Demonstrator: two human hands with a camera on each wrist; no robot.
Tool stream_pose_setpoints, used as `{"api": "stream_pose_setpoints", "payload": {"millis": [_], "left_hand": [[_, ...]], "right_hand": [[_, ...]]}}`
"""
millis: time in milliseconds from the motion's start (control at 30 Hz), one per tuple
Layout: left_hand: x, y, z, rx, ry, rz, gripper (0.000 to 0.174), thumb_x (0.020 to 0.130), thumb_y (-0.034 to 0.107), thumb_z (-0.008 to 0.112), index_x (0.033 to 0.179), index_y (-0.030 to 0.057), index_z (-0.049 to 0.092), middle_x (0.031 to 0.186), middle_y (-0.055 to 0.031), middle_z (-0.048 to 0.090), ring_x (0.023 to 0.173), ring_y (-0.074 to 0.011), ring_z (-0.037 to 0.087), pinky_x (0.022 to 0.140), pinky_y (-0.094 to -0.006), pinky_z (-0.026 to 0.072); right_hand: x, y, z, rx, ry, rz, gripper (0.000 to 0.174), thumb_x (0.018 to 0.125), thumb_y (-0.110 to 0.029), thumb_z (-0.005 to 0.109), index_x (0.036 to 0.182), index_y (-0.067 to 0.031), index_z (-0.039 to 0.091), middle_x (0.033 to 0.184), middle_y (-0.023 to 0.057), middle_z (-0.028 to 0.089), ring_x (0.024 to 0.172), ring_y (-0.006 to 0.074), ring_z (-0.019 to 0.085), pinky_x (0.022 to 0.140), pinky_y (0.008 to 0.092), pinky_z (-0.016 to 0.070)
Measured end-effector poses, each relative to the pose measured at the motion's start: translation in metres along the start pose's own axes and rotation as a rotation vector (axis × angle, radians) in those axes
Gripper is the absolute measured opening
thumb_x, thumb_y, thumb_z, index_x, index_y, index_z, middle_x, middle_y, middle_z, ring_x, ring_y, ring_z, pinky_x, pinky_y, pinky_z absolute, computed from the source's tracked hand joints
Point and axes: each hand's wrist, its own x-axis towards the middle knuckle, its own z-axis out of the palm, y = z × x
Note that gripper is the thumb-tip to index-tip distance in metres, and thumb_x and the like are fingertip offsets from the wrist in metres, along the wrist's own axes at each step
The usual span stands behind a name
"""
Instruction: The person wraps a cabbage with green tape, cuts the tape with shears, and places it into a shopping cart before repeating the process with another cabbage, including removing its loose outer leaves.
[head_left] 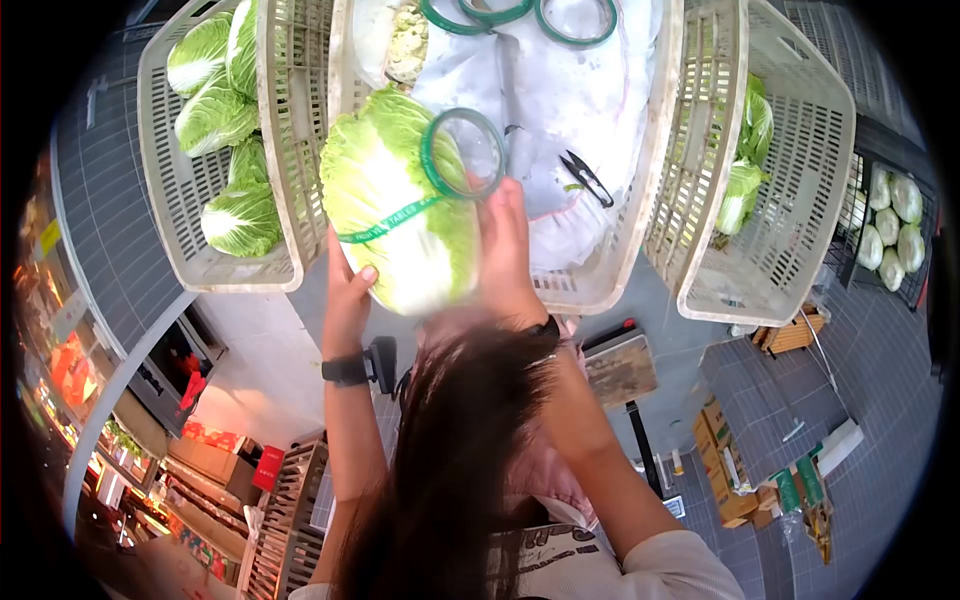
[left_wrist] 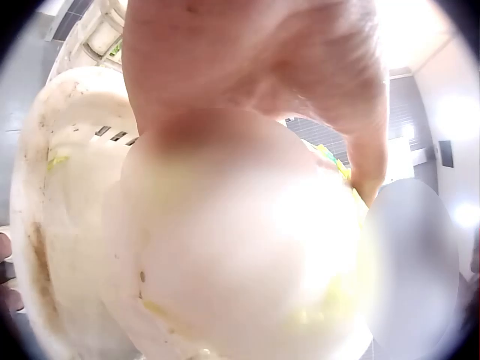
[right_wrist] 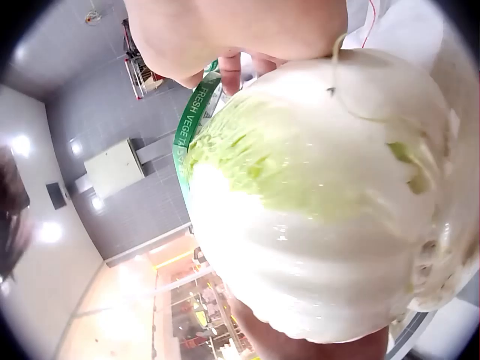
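A pale green napa cabbage (head_left: 400,270) is held up over the near end of the middle crate, a green printed tape strip (head_left: 392,222) across its leaves. At its left side my left hand (head_left: 350,295) grips it, thumb on the near face and the other fingers hidden. On the right, my right hand (head_left: 508,250) pinches the lower edge of a green tape roll (head_left: 428,155) that stands against the cabbage's upper right. The right wrist view shows the cabbage's white base (right_wrist: 315,262) and the lettered tape (right_wrist: 192,120) along its side.
Black thread snips (head_left: 588,180) lie on white plastic sheeting (head_left: 560,100) in the middle crate (head_left: 585,290), with more green tape rolls (head_left: 577,42) at its far end. A left crate (head_left: 285,270) and a right crate (head_left: 700,300) hold cabbages. Wrapped cabbages (head_left: 890,235) fill a basket farther right.
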Motion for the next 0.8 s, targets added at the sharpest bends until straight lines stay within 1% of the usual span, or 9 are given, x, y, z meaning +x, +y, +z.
{"api": "stream_pose_setpoints", "payload": {"millis": [100, 233, 267, 333, 533, 567, 600, 633, 800], "left_hand": [[-0.005, 0.009, 0.012, -0.023, -0.054, 0.036, 0.105, 0.071, 0.032, 0.076, 0.148, 0.0020, 0.011, 0.143, -0.0118, 0.035, 0.131, -0.0223, 0.037, 0.107, -0.0349, 0.0314], [-0.011, 0.001, 0.024, -0.093, -0.136, 0.007, 0.116, 0.066, 0.043, 0.081, 0.148, 0.0031, 0.010, 0.143, -0.0101, 0.036, 0.130, -0.0228, 0.038, 0.107, -0.0346, 0.0313], [-0.005, -0.012, 0.022, -0.080, -0.294, 0.061, 0.101, 0.079, 0.048, 0.071, 0.148, 0.0032, 0.012, 0.144, -0.0106, 0.035, 0.130, -0.0222, 0.038, 0.107, -0.0349, 0.0320], [0.007, -0.026, 0.035, -0.149, -0.366, 0.020, 0.096, 0.082, 0.047, 0.067, 0.148, 0.0033, 0.013, 0.144, -0.0107, 0.035, 0.130, -0.0220, 0.038, 0.107, -0.0350, 0.0325], [0.058, -0.075, 0.091, -0.519, -0.274, -0.270, 0.079, 0.093, 0.045, 0.054, 0.147, 0.0034, 0.015, 0.144, -0.0110, 0.035, 0.130, -0.0212, 0.038, 0.106, -0.0354, 0.0338], [0.063, -0.086, 0.092, -0.490, -0.267, -0.265, 0.076, 0.094, 0.045, 0.051, 0.147, 0.0034, 0.015, 0.144, -0.0110, 0.035, 0.130, -0.0211, 0.038, 0.106, -0.0354, 0.0340], [0.067, -0.096, 0.089, -0.280, -0.312, -0.174, 0.061, 0.101, 0.042, 0.035, 0.146, 0.0038, 0.019, 0.143, -0.0109, 0.037, 0.130, -0.0204, 0.038, 0.105, -0.0355, 0.0350], [0.066, -0.106, 0.086, -0.284, -0.283, -0.195, 0.063, 0.100, 0.045, 0.035, 0.146, 0.0041, 0.020, 0.143, -0.0107, 0.037, 0.130, -0.0204, 0.038, 0.105, -0.0354, 0.0346], [0.062, -0.090, 0.093, -0.258, -0.161, -0.200, 0.067, 0.099, 0.052, 0.025, 0.145, 0.0034, 0.024, 0.143, -0.0116, 0.039, 0.130, -0.0214, 0.039, 0.107, -0.0361, 0.0332]], "right_hand": [[-0.005, -0.018, 0.006, -0.112, -0.007, 0.013, 0.036, 0.102, -0.032, 0.034, 0.124, -0.0051, 0.042, 0.125, 0.0115, 0.052, 0.114, 0.0188, 0.050, 0.099, 0.0326, 0.0383], [-0.026, -0.063, 0.022, -0.267, 0.135, 0.050, 0.025, 0.098, -0.019, 0.046, 0.116, -0.0023, 0.051, 0.117, 0.0091, 0.058, 0.110, 0.0158, 0.053, 0.098, 0.0313, 0.0394], [-0.030, -0.074, 0.024, -0.133, 0.175, 0.051, 0.021, 0.096, -0.014, 0.050, 0.113, -0.0006, 0.054, 0.119, 0.0095, 0.059, 0.112, 0.0161, 0.053, 0.099, 0.0311, 0.0391], [-0.034, -0.091, 0.020, -0.290, 0.203, -0.027, 0.021, 0.096, -0.013, 0.050, 0.113, -0.0007, 0.053, 0.124, 0.0111, 0.057, 0.115, 0.0175, 0.053, 0.101, 0.0322, 0.0380], [-0.014, -0.082, -0.010, -0.558, 0.144, -0.199, 0.016, 0.096, -0.005, 0.045, 0.109, -0.0011, 0.053, 0.124, 0.0169, 0.058, 0.120, 0.0226, 0.052, 0.105, 0.0344, 0.0354], [-0.008, -0.078, -0.016, -0.676, 0.149, -0.272, 0.015, 0.096, -0.006, 0.047, 0.109, -0.0006, 0.052, 0.124, 0.0152, 0.058, 0.117, 0.0195, 0.052, 0.101, 0.0322, 0.0373], [-0.002, -0.075, -0.020, -0.792, 0.158, -0.343, 0.016, 0.096, -0.008, 0.049, 0.109, -0.0002, 0.052, 0.124, 0.0135, 0.058, 0.114, 0.0165, 0.053, 0.097, 0.0300, 0.0392], [-0.001, -0.072, -0.023, -0.909, 0.174, -0.408, 0.016, 0.096, -0.009, 0.051, 0.109, 0.0002, 0.052, 0.123, 0.0118, 0.058, 0.110, 0.0134, 0.054, 0.094, 0.0278, 0.0411], [0.018, -0.071, -0.042, -0.605, 0.212, -0.343, 0.031, 0.101, -0.019, 0.040, 0.123, 0.0031, 0.047, 0.127, 0.0173, 0.054, 0.123, 0.0248, 0.048, 0.106, 0.0372, 0.0342]]}}
